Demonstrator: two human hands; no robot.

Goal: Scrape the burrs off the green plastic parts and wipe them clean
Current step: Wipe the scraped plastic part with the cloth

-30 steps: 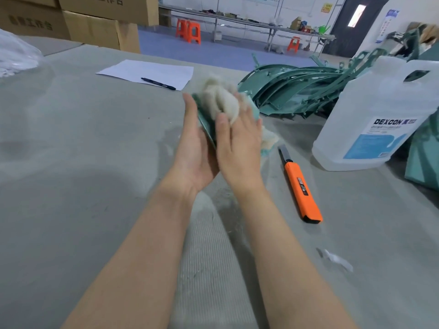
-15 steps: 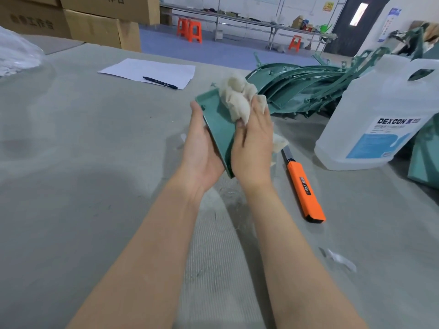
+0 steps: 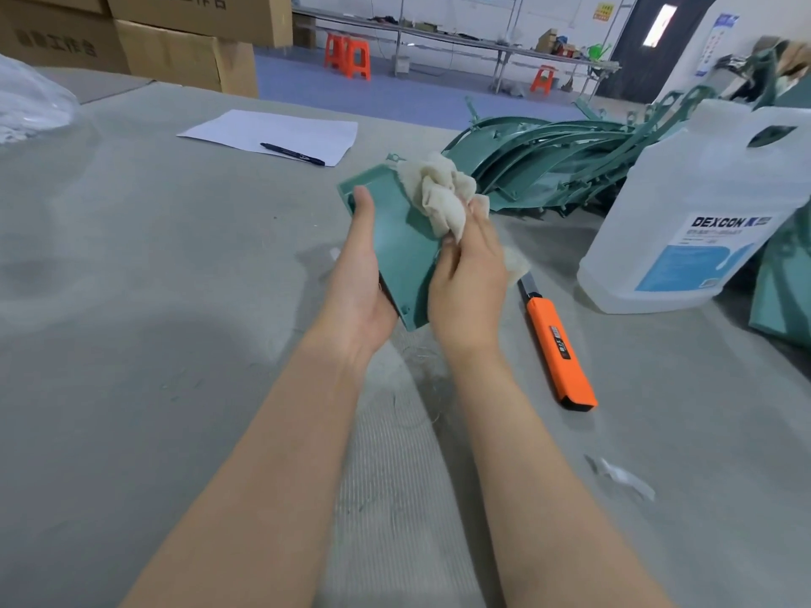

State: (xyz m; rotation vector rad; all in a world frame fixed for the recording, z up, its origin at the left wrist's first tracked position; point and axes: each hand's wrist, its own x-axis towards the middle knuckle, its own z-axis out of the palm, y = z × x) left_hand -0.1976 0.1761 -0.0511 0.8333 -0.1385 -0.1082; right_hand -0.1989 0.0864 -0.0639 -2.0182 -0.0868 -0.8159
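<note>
My left hand (image 3: 360, 274) holds a flat green plastic part (image 3: 401, 239) from underneath, thumb lying along its left edge, above the grey table. My right hand (image 3: 469, 278) grips a crumpled off-white cloth (image 3: 439, 190) and presses it against the part's upper right area. The part tilts up toward me, its inner face showing. An orange utility knife (image 3: 557, 348) lies on the table just right of my right wrist. A pile of several curved green parts (image 3: 548, 164) rests behind the held part.
A large white DEXCON jug (image 3: 697, 212) stands at the right, more green parts (image 3: 781, 291) beside it. A paper sheet (image 3: 272, 133) with a pen (image 3: 292, 154) lies at the back. Cardboard boxes (image 3: 175, 46) sit far left. White scraps (image 3: 623, 476) lie at the near right.
The green part has tilted to show more of its face, and the cloth has slid from the near middle up toward the part's far right end.
</note>
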